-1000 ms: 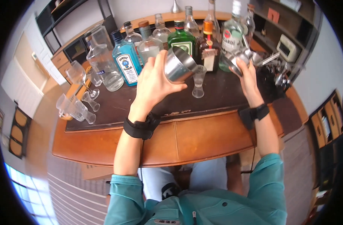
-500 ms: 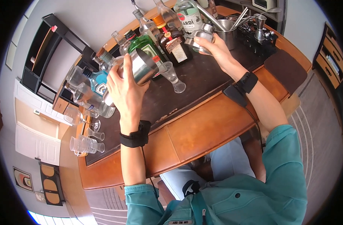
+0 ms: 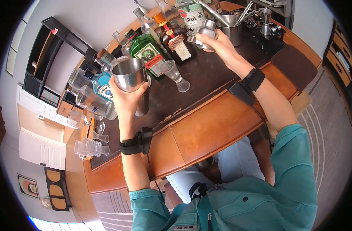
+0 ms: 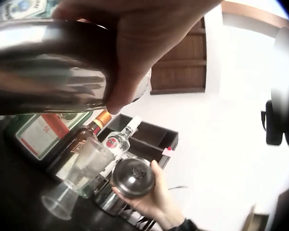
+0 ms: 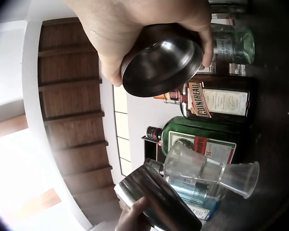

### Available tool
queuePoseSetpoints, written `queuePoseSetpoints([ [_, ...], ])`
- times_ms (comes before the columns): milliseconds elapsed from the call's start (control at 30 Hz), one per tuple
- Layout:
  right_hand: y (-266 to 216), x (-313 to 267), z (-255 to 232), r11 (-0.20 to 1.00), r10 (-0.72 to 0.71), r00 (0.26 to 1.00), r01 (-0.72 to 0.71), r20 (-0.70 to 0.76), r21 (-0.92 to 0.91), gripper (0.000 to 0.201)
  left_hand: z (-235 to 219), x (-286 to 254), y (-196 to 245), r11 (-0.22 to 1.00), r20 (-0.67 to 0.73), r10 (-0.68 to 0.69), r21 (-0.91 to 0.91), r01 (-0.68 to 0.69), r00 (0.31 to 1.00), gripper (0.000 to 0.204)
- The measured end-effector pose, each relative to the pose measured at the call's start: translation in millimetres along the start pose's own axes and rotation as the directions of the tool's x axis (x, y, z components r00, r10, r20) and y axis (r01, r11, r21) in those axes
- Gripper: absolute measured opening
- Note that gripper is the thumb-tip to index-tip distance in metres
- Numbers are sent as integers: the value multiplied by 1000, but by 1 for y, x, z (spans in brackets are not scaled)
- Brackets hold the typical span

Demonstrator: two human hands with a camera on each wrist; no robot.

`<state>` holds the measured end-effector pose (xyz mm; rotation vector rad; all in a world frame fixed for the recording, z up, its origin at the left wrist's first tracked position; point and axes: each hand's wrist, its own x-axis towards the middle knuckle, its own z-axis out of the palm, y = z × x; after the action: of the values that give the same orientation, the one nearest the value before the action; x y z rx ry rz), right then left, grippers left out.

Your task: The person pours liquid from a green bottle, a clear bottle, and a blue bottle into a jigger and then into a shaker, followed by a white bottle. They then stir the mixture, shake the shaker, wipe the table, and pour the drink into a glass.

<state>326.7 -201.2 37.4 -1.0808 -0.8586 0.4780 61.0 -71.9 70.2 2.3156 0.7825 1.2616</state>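
Observation:
In the head view my left hand (image 3: 126, 101) grips a metal shaker cup (image 3: 129, 77), its mouth facing up and its base above the dark mat. The left wrist view shows its shiny side (image 4: 43, 72) close up. My right hand (image 3: 225, 49) holds the metal shaker top (image 3: 203, 36) with fingers and thumb, apart from the cup. Its hollow underside (image 5: 163, 67) shows in the right wrist view. Between the hands, a clear hourglass-shaped measuring glass (image 3: 176, 77) stands on the mat, in front of the green bottle (image 3: 149, 54).
Behind stand a Cointreau bottle (image 3: 178, 47), a Bacardi bottle (image 3: 191, 14) and a blue bottle (image 3: 103, 85). A metal container (image 3: 231, 30) with bar tools and a metal jigger (image 3: 266, 22) are at the right. Several clear glasses (image 3: 92, 148) stand at the left edge.
The shaker cup, tipped toward the right earlier, is now upright in my left hand. My right hand still holds the shaker top. The head view has turned and tilted since the first frame.

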Motion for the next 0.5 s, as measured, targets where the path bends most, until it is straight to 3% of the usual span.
queuePoseSetpoints([
  [33, -1, 0, 0, 1000, -3, 1000, 3, 11, -10, 56, -2, 3, -6, 991, 49, -25, -128, 31, 998, 79],
  [67, -2, -1, 0, 1000, -4, 1000, 5, 22, -21, 55, -4, 1, -10, 992, 50, -26, -125, 32, 998, 79],
  [133, -2, -1, 0, 999, -5, 1000, 6, 18, -35, 55, -9, -4, -13, 886, 195, -193, -386, 256, 962, 58],
  [167, -2, -1, 0, 999, -7, 1000, 8, 14, -51, 55, -7, -4, -27, 873, 183, -159, -433, 225, 970, 54],
  [500, 2, 2, -2, 997, 9, 1000, -8, 16, -78, 60, -10, -4, -37, 837, 217, -241, -448, 316, 946, 38],
])
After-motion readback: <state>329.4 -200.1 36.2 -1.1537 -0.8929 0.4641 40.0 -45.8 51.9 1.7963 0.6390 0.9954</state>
